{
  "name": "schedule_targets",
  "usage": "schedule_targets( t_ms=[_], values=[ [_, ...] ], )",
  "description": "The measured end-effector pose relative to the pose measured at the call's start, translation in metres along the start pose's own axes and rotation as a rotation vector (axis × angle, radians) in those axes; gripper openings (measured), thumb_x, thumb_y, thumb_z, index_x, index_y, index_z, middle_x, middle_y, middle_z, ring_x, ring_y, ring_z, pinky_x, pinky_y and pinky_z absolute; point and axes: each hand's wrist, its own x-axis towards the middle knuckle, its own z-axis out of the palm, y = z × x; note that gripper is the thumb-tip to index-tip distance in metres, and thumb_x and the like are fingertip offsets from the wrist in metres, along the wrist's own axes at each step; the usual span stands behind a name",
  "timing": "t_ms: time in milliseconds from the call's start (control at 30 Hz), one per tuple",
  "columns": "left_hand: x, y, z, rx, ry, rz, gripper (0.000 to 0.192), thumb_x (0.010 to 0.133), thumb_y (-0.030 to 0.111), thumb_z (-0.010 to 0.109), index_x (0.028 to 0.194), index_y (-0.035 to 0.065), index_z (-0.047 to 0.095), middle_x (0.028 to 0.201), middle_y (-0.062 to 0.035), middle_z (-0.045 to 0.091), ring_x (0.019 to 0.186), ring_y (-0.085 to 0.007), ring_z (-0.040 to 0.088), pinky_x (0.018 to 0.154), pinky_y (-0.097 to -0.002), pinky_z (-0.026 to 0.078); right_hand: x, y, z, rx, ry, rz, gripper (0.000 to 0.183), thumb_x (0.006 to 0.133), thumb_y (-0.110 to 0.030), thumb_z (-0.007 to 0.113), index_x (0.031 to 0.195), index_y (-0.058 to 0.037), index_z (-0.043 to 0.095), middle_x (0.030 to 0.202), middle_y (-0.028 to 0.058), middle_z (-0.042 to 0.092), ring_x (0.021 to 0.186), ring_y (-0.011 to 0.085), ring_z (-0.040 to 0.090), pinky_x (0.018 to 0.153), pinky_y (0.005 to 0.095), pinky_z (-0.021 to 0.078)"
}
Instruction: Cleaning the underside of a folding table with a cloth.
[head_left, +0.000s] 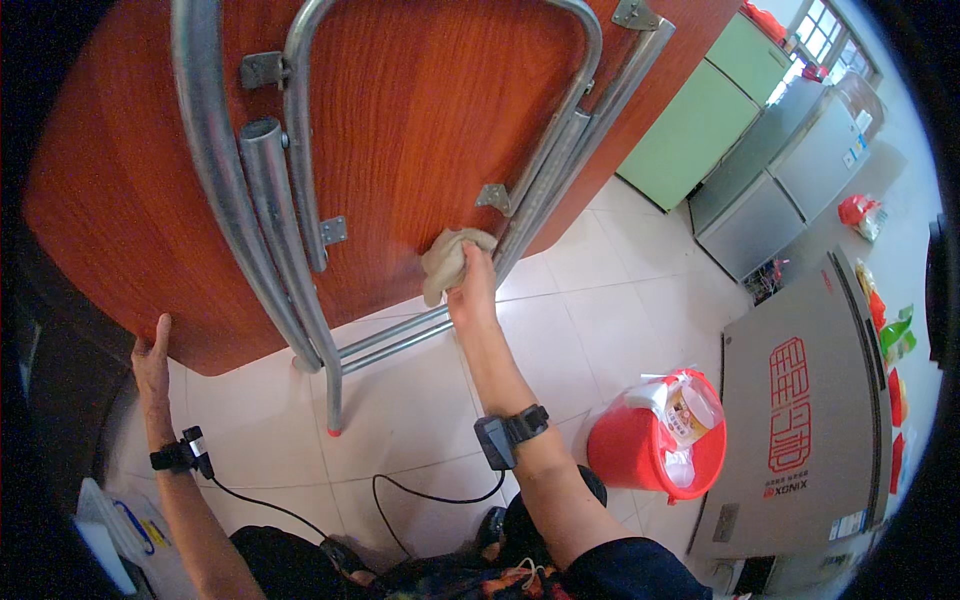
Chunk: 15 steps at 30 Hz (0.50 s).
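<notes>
A folding table stands on its edge, its reddish-brown wood-grain panel (382, 165) facing me with the metal tube legs (281, 217) folded against it. My right hand (474, 281) grips a beige cloth (446, 262) against the panel's lower part, beside the right-hand tubes and just below a small metal bracket (493, 198). At the panel's lower left edge is my left hand (154, 360), thumb up on the panel's face; its fingers are mostly hidden at the edge. Both wrists wear black straps with small cabled devices.
A red bucket (622, 442) holding plastic containers stands on the tiled floor at right, beside a grey chest freezer (795, 405). Farther back are a grey refrigerator (784, 180) and a green cabinet (690, 127). A clear plastic container (112, 525) is at lower left. Cables hang before my legs.
</notes>
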Motion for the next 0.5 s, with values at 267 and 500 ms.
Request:
schedule_targets(
  t_ms=[267, 500],
  values=[
    [0.005, 0.0, 0.006, -0.14, -0.13, -0.294, 0.09, 0.076, 0.056, 0.063, 0.131, -0.0093, 0.034, 0.133, -0.0185, 0.04, 0.122, -0.0283, 0.041, 0.1, -0.0329, 0.032, -0.003, -0.055, -0.005, -0.285, -0.017, -0.217, 0.02, 0.087, -0.017, 0.05, 0.104, -0.0052, 0.054, 0.095, 0.006, 0.058, 0.086, 0.0165, 0.057, 0.074, 0.0291, 0.0474],
    [-0.027, 0.015, -0.021, -0.204, -0.177, -0.419, 0.092, 0.067, 0.084, 0.039, 0.117, 0.0073, 0.049, 0.092, -0.0077, 0.053, 0.082, -0.0178, 0.048, 0.072, -0.0388, 0.033, 0.031, -0.106, -0.052, -0.221, 0.211, -0.593, 0.025, 0.088, -0.019, 0.049, 0.109, -0.0054, 0.051, 0.098, 0.0067, 0.057, 0.092, 0.0172, 0.055, 0.078, 0.029, 0.046]
  ],
)
